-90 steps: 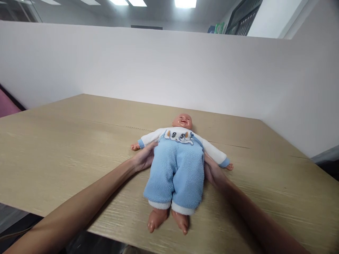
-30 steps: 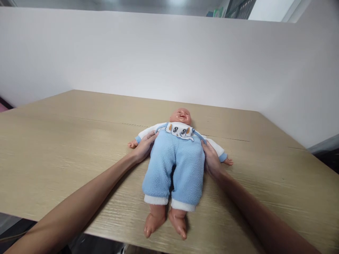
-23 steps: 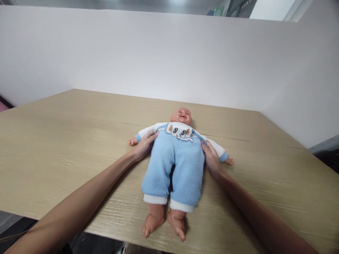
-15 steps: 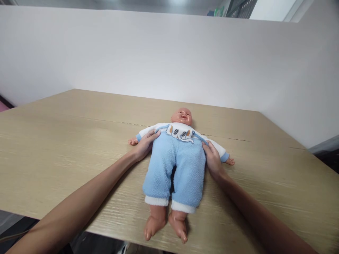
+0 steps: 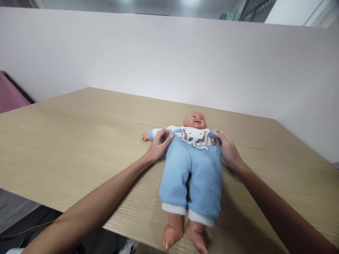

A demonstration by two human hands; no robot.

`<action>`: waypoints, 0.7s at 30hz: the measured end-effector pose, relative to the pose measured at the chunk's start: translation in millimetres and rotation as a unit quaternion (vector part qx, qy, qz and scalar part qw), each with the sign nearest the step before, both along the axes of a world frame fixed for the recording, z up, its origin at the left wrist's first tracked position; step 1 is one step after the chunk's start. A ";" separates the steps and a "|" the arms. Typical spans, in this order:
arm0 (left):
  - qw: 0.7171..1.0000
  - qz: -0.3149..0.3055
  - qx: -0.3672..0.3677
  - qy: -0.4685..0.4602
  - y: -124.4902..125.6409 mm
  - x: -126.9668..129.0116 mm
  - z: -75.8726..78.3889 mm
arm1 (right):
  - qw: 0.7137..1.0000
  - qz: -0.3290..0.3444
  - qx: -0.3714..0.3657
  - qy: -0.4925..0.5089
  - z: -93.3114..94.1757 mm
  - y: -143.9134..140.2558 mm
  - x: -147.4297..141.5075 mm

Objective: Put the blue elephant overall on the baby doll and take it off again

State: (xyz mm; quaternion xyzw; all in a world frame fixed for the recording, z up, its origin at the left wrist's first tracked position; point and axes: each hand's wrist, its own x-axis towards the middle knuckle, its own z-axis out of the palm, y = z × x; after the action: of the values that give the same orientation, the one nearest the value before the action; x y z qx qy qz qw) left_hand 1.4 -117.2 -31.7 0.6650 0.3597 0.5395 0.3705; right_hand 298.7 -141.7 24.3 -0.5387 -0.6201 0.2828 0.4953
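Note:
A baby doll [image 5: 195, 120] lies on its back, head away from me, bare feet near the table's front edge. It wears a white long-sleeved top and light blue fleece overalls [image 5: 176, 169] with white cuffs. An elephant patch [image 5: 194, 138] covers the bib at its chest. My left hand [image 5: 159, 144] pinches the blue strap at the bib's left side, thumb on top. At the other side, my right hand [image 5: 228, 150] grips the right strap, pulled out to the side. The doll's right-side sleeve is mostly hidden behind that hand and strap.
The wooden table [image 5: 79, 141] has a thin seam running across it. A white partition [image 5: 159, 60] rises behind its far edge. Something pink [image 5: 12, 93] stands beyond the table at the left. Dark items lie below the front edge.
The bib has come up higher on the chest, showing more of the elephant patch. My right hand has risen with its strap. The view has turned slightly left.

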 end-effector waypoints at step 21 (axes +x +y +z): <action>0.993 0.059 0.092 0.036 -17.6 3.6 8.5 | 0.829 0.349 0.095 -0.427 37.1 121.6 -137.9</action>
State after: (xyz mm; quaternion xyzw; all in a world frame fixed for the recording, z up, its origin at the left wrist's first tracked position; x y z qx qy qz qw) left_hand 4.9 -134.8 -23.2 0.6931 0.3600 0.5670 0.2618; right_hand 160.8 -20.2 61.4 -0.3038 -0.9402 0.1181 0.0986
